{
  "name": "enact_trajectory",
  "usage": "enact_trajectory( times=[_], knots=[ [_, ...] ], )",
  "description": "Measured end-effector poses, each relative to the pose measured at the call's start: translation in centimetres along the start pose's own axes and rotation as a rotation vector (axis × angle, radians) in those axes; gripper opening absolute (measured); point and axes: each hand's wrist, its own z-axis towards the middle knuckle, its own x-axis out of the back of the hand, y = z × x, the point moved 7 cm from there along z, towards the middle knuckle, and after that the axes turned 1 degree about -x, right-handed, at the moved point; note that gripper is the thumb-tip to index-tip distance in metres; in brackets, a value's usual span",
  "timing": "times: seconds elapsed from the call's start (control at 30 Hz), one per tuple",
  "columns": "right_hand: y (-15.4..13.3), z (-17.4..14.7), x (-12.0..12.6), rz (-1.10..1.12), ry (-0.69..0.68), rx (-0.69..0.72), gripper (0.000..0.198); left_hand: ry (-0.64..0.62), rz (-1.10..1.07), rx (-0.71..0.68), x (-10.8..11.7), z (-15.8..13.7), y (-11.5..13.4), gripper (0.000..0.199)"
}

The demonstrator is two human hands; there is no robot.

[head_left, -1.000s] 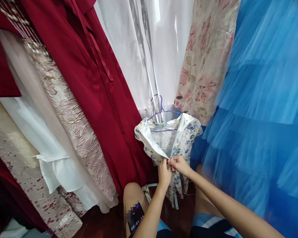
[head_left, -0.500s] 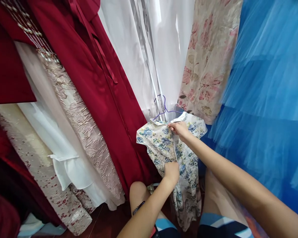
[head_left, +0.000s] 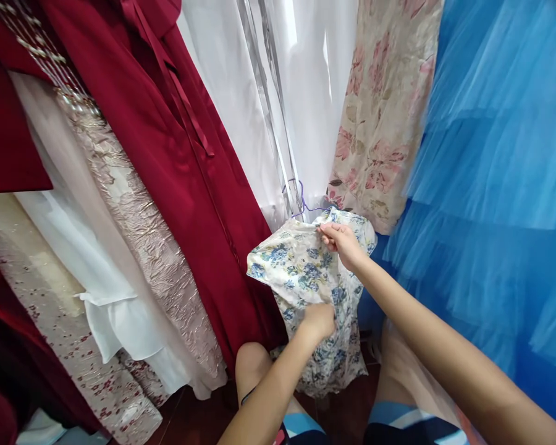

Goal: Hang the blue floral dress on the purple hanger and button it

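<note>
Pinching the neckline (head_left: 306,227) of the white cap-sleeved dress (head_left: 306,272) with its blue floral print, your right hand (head_left: 336,238) has thumb and forefinger brought together at the top edge. Your left hand (head_left: 319,320) is curled in close against the front of the dress, lower down and nearer to you than the right; it is blurred and its fingertips are hidden, so you cannot tell from this view whether it grips the cloth. The dress lies directly under both hands, one sleeve spreading out to the left of them and the other just right of your right hand, while its lower part hangs below your left hand, between your knees. Just beyond your right hand, the purple hanger (head_left: 303,196) rises from the neck opening, its hook next to the silver ribbons (head_left: 278,133). Farther beyond your hands hang a white satin gown (head_left: 222,74) and, to its right, a beige gown with pink flowers (head_left: 375,142). Right of your hands is a tiered blue tulle skirt (head_left: 482,154). Left of them falls a crimson gown (head_left: 180,167), with a pale pink brocade gown (head_left: 167,266) farther left again. Below your left hand is dark red flooring (head_left: 185,414).
</note>
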Motion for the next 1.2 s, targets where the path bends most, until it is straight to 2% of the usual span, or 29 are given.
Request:
enact_trajectory(
  times=[0.1, 0.13, 0.17, 0.2, 0.27, 0.3, 0.4, 0.53, 0.67, 0.77, 0.87, 0.97, 1.03, 1.1, 1.2],
  knots=[
    [0.3, -0.7, 0.4, -0.028, -0.023, -0.003, 0.029, 0.240, -0.087, -0.050, 6.1, 0.2, -1.1, 0.026],
    [0.4, -0.9, 0.4, -0.039, -0.030, -0.002, 0.029, 0.374, -0.140, -0.066, 8.5, 0.1, -1.5, 0.034],
    [0.6, -1.1, 0.4, -0.048, -0.037, 0.002, 0.029, 0.594, -0.315, -0.163, 11.4, -0.4, -1.6, 0.035],
    [0.8, -1.2, 0.3, -0.057, -0.044, 0.007, 0.029, 0.740, -0.448, -0.256, 13.6, -0.8, -1.8, 0.035],
    [1.2, -1.4, 0.1, -0.076, -0.056, 0.022, 0.029, 0.819, -0.536, -0.395, 16.4, -0.5, -1.6, 0.032],
    [1.4, -1.4, 0.0, -0.086, -0.057, 0.034, 0.030, 0.804, -0.532, -0.437, 17.2, -0.1, -1.3, 0.029],
    [1.7, -1.2, -0.1, -0.118, -0.025, 0.090, 0.034, 0.785, -0.517, -0.471, 18.4, 1.2, -0.8, 0.024],
    [2.4, -0.7, -0.4, -0.157, 0.019, 0.157, 0.040, 0.907, -0.693, -0.466, 18.9, 1.5, -1.1, 0.023],
    [4.6, -0.8, -0.4, -0.211, -0.003, 0.142, 0.037, 0.996, -0.892, -0.457, 19.8, 1.3, -2.4, 0.026],
    [7.3, -2.3, 0.5, -0.246, -0.048, 0.091, 0.042, 1.180, -0.971, -0.412, 21.5, 0.6, -5.5, 0.026],
    [9.6, -4.8, 1.7, -0.261, -0.108, 0.040, 0.044, 1.292, -1.097, -0.224, 21.9, 0.5, -10.8, 0.022],
    [10.7, -7.0, 2.3, -0.260, -0.169, 0.006, 0.041, 1.372, -1.370, 0.087, 19.3, 1.1, -17.1, 0.021],
    [11.1, -7.9, 2.2, -0.254, -0.212, -0.018, 0.040, 1.386, -1.473, 0.249, 16.9, 1.7, -19.9, 0.020],
    [11.4, -8.5, 2.1, -0.246, -0.239, -0.043, 0.039, 1.322, -1.518, 0.346, 14.4, 2.7, -21.2, 0.019],
    [11.8, -8.7, 2.6, -0.231, -0.234, -0.079, 0.040, 1.135, -1.539, 0.401, 11.0, 4.4, -20.7, 0.014]
  ],
)
